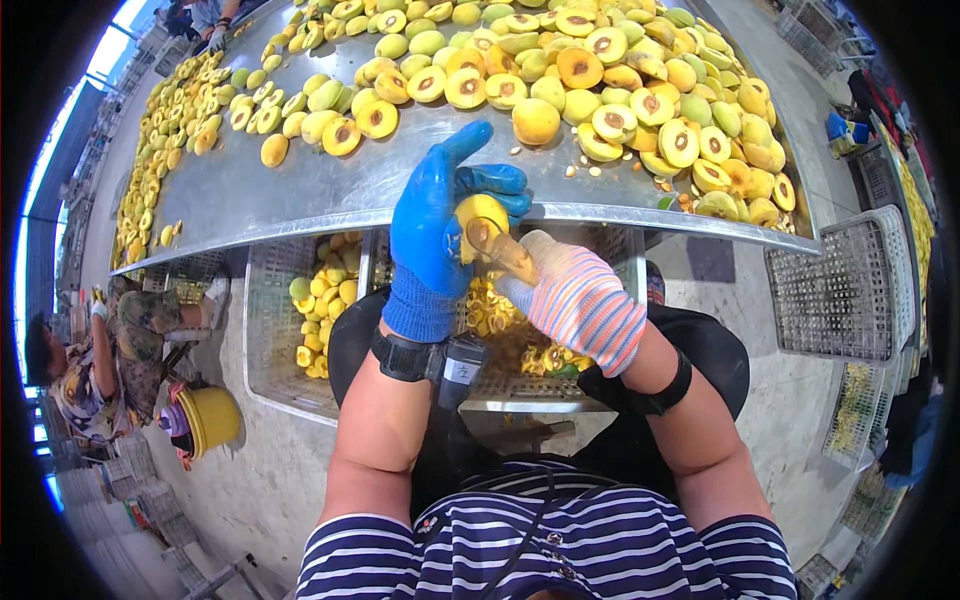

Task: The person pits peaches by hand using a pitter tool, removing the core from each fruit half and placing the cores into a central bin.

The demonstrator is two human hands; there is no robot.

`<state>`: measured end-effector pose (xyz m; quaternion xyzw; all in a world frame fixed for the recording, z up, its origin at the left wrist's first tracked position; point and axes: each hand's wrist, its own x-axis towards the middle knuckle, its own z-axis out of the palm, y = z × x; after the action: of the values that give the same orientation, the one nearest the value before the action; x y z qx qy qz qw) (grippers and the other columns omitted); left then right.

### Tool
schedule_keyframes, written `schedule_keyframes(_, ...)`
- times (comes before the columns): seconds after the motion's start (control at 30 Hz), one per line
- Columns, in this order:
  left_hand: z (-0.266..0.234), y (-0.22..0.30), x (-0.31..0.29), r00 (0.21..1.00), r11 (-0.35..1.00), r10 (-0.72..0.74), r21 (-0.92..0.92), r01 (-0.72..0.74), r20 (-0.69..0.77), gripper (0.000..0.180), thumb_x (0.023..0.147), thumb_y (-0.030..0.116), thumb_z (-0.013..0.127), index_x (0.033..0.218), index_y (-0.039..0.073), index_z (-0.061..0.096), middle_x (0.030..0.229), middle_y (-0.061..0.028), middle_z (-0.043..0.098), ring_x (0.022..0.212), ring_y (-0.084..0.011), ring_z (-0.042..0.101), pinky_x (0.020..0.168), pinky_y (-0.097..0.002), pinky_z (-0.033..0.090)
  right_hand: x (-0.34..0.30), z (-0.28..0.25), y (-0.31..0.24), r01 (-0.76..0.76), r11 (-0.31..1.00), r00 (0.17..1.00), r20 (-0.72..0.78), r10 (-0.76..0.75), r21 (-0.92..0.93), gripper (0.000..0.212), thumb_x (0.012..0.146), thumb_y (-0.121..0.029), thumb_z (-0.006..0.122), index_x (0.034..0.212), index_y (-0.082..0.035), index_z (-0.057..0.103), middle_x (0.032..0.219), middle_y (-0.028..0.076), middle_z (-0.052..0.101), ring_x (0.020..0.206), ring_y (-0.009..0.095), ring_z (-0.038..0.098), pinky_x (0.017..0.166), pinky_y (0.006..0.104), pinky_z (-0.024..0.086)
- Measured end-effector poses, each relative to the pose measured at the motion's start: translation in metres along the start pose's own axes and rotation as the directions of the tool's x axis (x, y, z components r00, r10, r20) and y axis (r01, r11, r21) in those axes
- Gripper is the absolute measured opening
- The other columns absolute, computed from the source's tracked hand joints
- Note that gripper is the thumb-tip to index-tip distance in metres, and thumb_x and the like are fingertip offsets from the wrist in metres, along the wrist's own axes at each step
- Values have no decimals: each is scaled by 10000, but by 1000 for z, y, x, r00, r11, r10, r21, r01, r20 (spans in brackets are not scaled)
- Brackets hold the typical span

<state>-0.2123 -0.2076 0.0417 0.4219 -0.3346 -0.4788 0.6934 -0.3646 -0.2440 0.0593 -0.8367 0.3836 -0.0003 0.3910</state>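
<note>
My left hand (425, 235), in a blue coated glove, holds a yellow peach half (484, 208) between fingers and palm, just over the near edge of the metal table (400, 190). My right hand (588, 298), in a striped knit glove, is closed round a short brown-handled tool (517, 262). The tool's tip meets the cut face of the peach; its exact shape is hidden there. Below my hands, between my knees, a crate holds yellow peach pieces (490, 310). Beside it, a crate (262, 345) has more yellow peaches.
Whole and halved peaches (580, 68) are heaped across the table, many halves showing brown pits. A grey plastic crate (835, 290) stands at the right. On the left a person (85, 380) sits near a yellow bucket (212, 418). Another person's gloved hand (217, 38) is at the far left.
</note>
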Motion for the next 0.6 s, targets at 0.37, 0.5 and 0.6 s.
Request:
schedule_keyframes(0.37, -3, 20, -4, 981, 983, -105, 164, 78, 164, 554, 1004, 441, 388, 1294, -17, 506, 952, -178, 663, 832, -225, 658, 761, -340, 542, 4, 32, 12, 114, 958, 986, 90, -142, 263, 383, 797, -306, 679, 999, 9, 601, 823, 244, 647, 817, 417, 628, 734, 427, 502)
schedule_keyframes(0.5, 17, -4, -9, 999, 999, 20, -25, -21, -33, 504, 1011, 409, 402, 1211, -24, 565, 917, -158, 668, 835, -221, 653, 779, -334, 534, -3, 18, 4, -23, 788, 997, 72, -28, 616, 318, 785, -252, 718, 949, -9, 593, 714, 131, 621, 598, 280, 607, 568, 358, 481)
schedule_keyframes(0.6, 14, -6, -11, 992, 999, -11, 34, 16, -125, 522, 1008, 418, 417, 1040, -59, 627, 904, -159, 675, 812, -229, 666, 765, -341, 551, -12, 16, 3, -257, 574, 949, 314, 0, 778, 208, 800, -179, 711, 903, -53, 581, 646, 39, 558, 481, 131, 529, 408, 273, 374)
